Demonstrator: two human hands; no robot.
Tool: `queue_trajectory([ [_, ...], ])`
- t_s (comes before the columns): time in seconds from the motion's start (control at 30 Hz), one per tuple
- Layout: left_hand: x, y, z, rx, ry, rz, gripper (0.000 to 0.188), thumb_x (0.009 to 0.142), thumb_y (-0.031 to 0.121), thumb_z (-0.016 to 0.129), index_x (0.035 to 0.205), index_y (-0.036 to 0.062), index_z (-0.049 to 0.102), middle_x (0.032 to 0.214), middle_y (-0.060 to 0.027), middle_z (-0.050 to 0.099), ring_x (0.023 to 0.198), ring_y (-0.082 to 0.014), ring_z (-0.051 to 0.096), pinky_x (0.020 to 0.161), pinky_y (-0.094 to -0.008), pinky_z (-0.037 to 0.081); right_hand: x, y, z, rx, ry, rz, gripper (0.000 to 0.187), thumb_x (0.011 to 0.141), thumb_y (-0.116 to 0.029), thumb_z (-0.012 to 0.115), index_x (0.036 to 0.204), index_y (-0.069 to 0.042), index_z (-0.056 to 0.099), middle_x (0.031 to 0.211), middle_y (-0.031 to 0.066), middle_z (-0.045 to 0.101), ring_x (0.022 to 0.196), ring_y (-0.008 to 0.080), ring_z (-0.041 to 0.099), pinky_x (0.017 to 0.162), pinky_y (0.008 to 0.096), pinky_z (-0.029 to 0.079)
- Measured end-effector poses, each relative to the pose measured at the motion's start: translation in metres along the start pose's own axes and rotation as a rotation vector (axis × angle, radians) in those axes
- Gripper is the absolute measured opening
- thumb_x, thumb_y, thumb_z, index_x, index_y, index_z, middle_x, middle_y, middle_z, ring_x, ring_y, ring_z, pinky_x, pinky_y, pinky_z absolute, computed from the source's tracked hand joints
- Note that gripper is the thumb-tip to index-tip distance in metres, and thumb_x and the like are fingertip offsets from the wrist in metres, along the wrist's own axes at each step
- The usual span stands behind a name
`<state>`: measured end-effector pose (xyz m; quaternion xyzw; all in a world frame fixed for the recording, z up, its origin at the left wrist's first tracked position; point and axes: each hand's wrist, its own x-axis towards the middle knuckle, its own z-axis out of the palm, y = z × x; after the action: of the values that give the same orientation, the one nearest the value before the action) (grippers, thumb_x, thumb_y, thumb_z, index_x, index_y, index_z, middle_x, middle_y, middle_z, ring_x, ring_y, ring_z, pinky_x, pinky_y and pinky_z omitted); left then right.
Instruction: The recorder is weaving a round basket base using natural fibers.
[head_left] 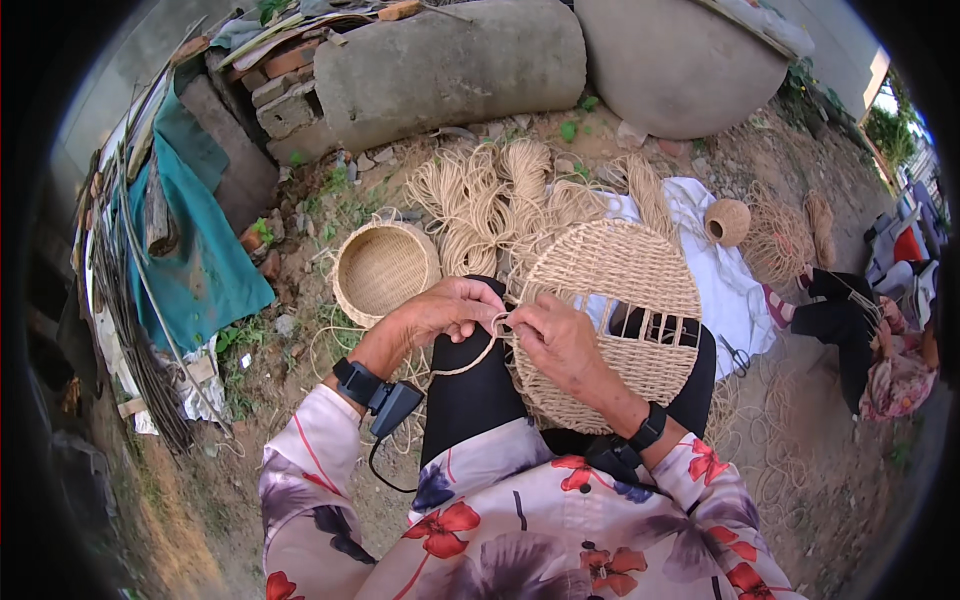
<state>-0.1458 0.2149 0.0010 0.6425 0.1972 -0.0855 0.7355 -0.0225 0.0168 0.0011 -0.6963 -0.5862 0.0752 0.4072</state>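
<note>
A round woven panel (620,260) of tan cord rests on my lap, with an open band of bare ribs across its middle. Over its left edge, my left hand (455,308) and my right hand (552,335) meet, fingers pinched together. Between them runs a thin cord (470,366), looped at the fingertips, its tail hanging down over my left thigh. Both hands are closed on this cord. Left of my hands, a round woven basket (385,268) stands on the ground with its opening up.
Bundles of tan cord (480,200) lie beyond my knees. A white cloth (715,290) carries a ball of twine (727,222); scissors (738,360) lie near its edge. Another person (850,330) sits at right. Teal cloth (195,240) and sticks stand left, a concrete cylinder (450,70) behind.
</note>
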Motion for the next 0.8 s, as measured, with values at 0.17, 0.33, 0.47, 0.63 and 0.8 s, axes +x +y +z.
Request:
queue_trajectory([
  [0.17, 0.007, 0.008, -0.002, 0.103, -0.089, -0.064, 0.019, 0.087, 0.016, 0.075, 0.1, 0.005, 0.066, 0.084, -0.001, 0.07, 0.053, -0.0017, 0.052, 0.045, -0.0162, 0.041, 0.002, -0.005, 0.009, -0.083, 0.08, -0.003, 0.005, 0.087, -0.013, 0.064, 0.086, -0.008, 0.064, 0.078, 0.0116, 0.057, 0.069, 0.0336, 0.063, 0.062, 0.047, 0.048],
  [0.33, 0.009, 0.012, 0.005, 0.279, -0.094, -0.017, 0.019, 0.09, 0.017, 0.075, 0.099, 0.0075, 0.061, 0.081, -0.0004, 0.069, 0.057, -0.0034, 0.057, 0.047, -0.0184, 0.046, -0.002, 0.005, 0.018, -0.108, 0.081, -0.05, 0.016, 0.086, -0.013, 0.064, 0.1, -0.006, 0.06, 0.086, 0.0126, 0.057, 0.068, 0.0341, 0.063, 0.059, 0.0466, 0.05],
  [0.47, 0.012, 0.007, 0.018, 0.336, -0.007, 0.08, 0.016, 0.091, 0.014, 0.073, 0.089, 0.0049, 0.06, 0.075, 0.0011, 0.066, 0.057, -0.0032, 0.055, 0.048, -0.0226, 0.045, -0.006, -0.001, 0.014, -0.178, 0.093, -0.001, 0.019, 0.083, -0.013, 0.066, 0.099, -0.006, 0.058, 0.086, 0.0109, 0.056, 0.07, 0.0333, 0.063, 0.058, 0.0454, 0.05],
  [0.63, 0.014, -0.017, 0.012, 0.874, 0.149, 0.625, 0.017, 0.085, 0.013, 0.075, 0.082, 0.004, 0.06, 0.067, -0.0015, 0.06, 0.052, -0.0121, 0.055, 0.048, -0.0295, 0.045, -0.003, -0.003, 0.014, -0.168, 0.106, 0.047, 0.016, 0.084, -0.012, 0.064, 0.096, -0.006, 0.056, 0.086, 0.0113, 0.057, 0.072, 0.0337, 0.064, 0.06, 0.046, 0.051],
  [0.8, 0.012, -0.02, 0.026, 1.226, 0.38, 0.852, 0.025, 0.074, 0.02, 0.078, 0.078, 0.0063, 0.057, 0.064, -0.0068, 0.052, 0.058, -0.0254, 0.059, 0.053, -0.0378, 0.047, 0.001, 0.009, 0.011, 0.044, 0.186, 0.006, 0.011, 0.086, -0.006, 0.058, 0.096, -0.005, 0.053, 0.085, 0.015, 0.059, 0.075, 0.0374, 0.063, 0.065, 0.0473, 0.05],
])
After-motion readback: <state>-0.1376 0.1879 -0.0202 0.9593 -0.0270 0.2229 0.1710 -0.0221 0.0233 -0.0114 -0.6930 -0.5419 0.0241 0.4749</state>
